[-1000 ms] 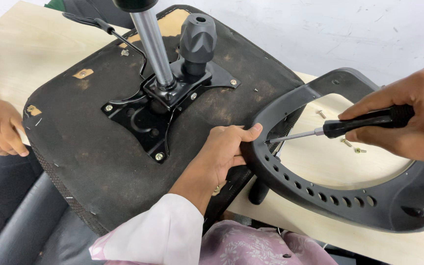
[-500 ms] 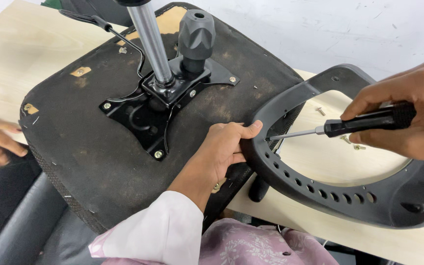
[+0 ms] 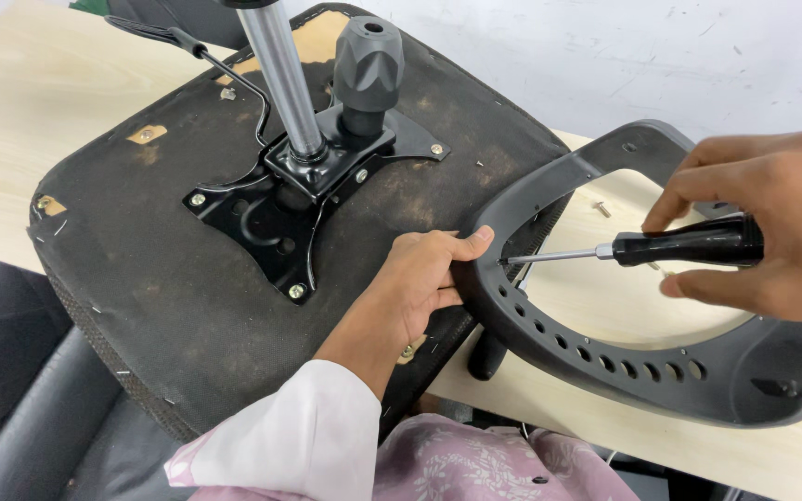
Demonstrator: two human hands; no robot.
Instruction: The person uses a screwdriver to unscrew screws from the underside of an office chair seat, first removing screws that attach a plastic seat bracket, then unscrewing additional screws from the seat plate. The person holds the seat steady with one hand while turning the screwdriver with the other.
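Observation:
An upturned office chair seat (image 3: pixel 169 278) lies on a pale wooden table, its dark underside facing up. My left hand (image 3: pixel 420 278) grips the grey plastic armrest (image 3: pixel 605 371) where it meets the seat's edge. My right hand (image 3: pixel 772 223) holds a black-handled screwdriver (image 3: pixel 689 243); its metal shaft points left and the tip touches the inner face of the armrest near my left fingers. A black metal mounting plate (image 3: pixel 290 213) with a chrome gas cylinder (image 3: pixel 280 83) and a grey knob (image 3: pixel 368 65) is bolted to the seat's middle.
A loose screw (image 3: pixel 601 209) lies on the table (image 3: pixel 11 121) inside the armrest loop. A black lever (image 3: pixel 169 37) sticks out from the plate toward the upper left. Black chair upholstery (image 3: pixel 11 390) sits at lower left. A white wall is behind.
Another person's hand at the seat's left edge has drawn away and is gone from view. My hands and the screwdriver stay at the armrest.

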